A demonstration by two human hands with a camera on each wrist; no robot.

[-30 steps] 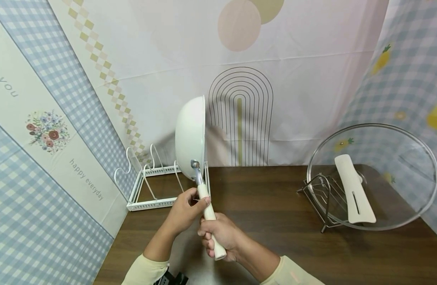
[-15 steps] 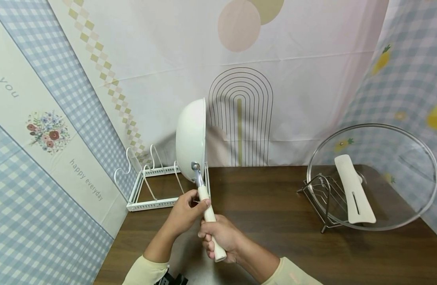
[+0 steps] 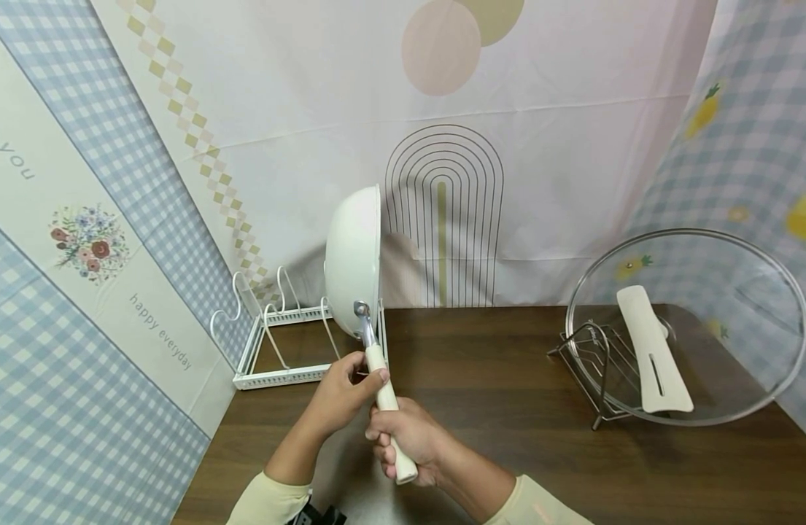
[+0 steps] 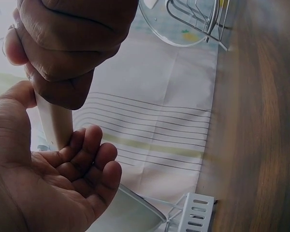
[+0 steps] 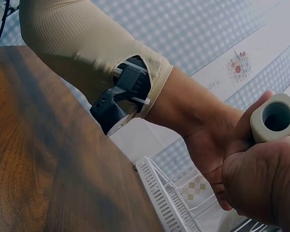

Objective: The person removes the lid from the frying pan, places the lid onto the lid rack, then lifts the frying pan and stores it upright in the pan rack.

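Observation:
A white wok [image 3: 352, 262] is held on its side, its rounded base facing left and its rim near vertical. It stands at the right end of a white wire rack [image 3: 281, 376]; contact between them is hard to tell. My left hand [image 3: 343, 390] holds the upper part of the pale handle [image 3: 386, 398] between thumb and fingers, just below the metal joint. Lower down, my right hand [image 3: 409, 441] grips the handle with curled fingers. In the left wrist view, the left fingers [image 4: 87, 150] bend beside the handle. The right wrist view shows the handle's hollow end [image 5: 261, 126].
At the right, a large glass lid [image 3: 737, 357] with a white handle piece [image 3: 653, 350] leans in a dark metal stand [image 3: 602, 379]. A patterned cloth backdrop [image 3: 547, 182] rises behind the brown wooden table [image 3: 481, 372].
The wok has sunk slightly toward the rack, its top edge lower than a second ago. Both hands keep their hold on the handle; the lid and stand have not moved.

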